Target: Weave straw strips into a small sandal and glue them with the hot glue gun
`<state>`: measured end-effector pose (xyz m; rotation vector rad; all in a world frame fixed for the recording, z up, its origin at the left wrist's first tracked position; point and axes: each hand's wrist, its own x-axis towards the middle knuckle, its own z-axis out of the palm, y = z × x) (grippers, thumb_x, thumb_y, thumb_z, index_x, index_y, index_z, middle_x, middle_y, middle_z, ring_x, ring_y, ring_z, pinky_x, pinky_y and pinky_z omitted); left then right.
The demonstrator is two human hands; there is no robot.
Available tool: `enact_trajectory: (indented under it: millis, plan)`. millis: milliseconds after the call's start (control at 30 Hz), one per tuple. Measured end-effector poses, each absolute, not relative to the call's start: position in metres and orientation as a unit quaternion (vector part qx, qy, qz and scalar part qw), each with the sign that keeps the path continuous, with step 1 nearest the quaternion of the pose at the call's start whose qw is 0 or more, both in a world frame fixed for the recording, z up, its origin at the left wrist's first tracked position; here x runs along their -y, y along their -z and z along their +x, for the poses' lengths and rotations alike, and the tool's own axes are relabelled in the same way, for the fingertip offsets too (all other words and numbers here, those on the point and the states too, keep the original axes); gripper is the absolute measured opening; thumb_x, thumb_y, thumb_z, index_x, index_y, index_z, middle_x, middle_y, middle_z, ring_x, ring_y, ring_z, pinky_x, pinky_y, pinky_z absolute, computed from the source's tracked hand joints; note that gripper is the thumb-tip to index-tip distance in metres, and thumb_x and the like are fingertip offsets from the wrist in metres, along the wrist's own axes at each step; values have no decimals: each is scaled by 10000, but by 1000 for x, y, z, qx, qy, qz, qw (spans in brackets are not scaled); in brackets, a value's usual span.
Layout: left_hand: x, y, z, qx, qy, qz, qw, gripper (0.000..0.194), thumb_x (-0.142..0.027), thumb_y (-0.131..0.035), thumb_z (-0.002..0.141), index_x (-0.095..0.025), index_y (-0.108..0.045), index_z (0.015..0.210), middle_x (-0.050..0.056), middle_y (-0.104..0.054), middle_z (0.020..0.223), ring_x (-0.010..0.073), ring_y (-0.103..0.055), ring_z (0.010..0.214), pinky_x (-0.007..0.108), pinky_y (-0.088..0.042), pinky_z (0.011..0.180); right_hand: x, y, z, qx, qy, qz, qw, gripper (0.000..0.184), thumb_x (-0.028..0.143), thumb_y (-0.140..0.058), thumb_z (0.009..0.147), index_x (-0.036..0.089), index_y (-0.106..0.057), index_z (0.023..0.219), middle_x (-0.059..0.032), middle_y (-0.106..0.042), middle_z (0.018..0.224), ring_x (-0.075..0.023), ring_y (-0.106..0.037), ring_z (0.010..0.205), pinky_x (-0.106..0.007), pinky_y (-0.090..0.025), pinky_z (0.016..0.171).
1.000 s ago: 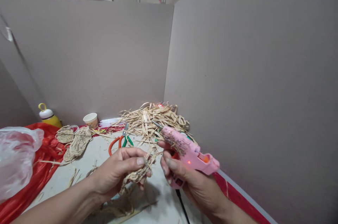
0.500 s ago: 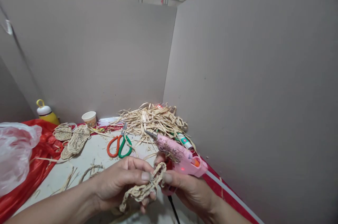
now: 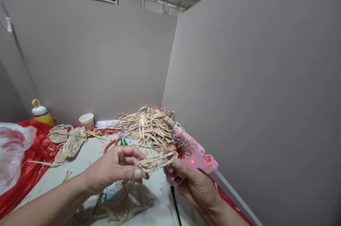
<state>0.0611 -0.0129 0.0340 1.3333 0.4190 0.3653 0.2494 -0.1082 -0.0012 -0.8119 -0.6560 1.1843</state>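
My left hand (image 3: 119, 167) pinches one end of a braided straw strip (image 3: 157, 161), which is folded into a flat loop. The other end lies between the thumb and finger of my right hand (image 3: 193, 180). That same hand also grips a pink hot glue gun (image 3: 193, 155), its metal nozzle pointing up and to the left and a small light glowing on its body. A black cord (image 3: 174, 201) hangs from the handle. Bits of straw cling to the gun's barrel. Scissors (image 3: 117, 143) with orange and green handles lie beyond my left hand, partly covered by it.
Loose straw strips (image 3: 146, 126) are heaped at the back. Coiled braided pieces (image 3: 74, 142) lie to the left, near a paper cup (image 3: 86, 121) and a yellow bottle (image 3: 42, 114). Red and clear plastic bags (image 3: 16, 155) fill the left edge. Grey panels (image 3: 239, 94) stand behind and right.
The braided strip has turned from slanted to nearly level and is stretched out between my hands. The glue gun has shifted a little right, and my left hand has moved left.
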Motion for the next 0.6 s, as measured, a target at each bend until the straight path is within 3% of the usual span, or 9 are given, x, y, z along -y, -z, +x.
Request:
enact_trajectory:
  millis: [367,600]
  plan:
    - [22,-30,69,-210,-226,599,739,257,-348,-801,711,-125,-674,701,40,-721,680,84,-586,553,205,-450,581,107,-1,254,308,-489,-376,724,482,414,-895,556,173,-676,912,32,-562,565,-107,-463,508,-213,-381,463]
    - [9,-38,63,-233,-251,545,765,269,-323,-812,680,-139,-617,689,15,-681,637,60,-514,460,178,-415,457,103,-6,262,332,-477,-364,728,393,382,-839,665,199,-677,972,27,-563,662,-94,-454,523,-175,-343,414]
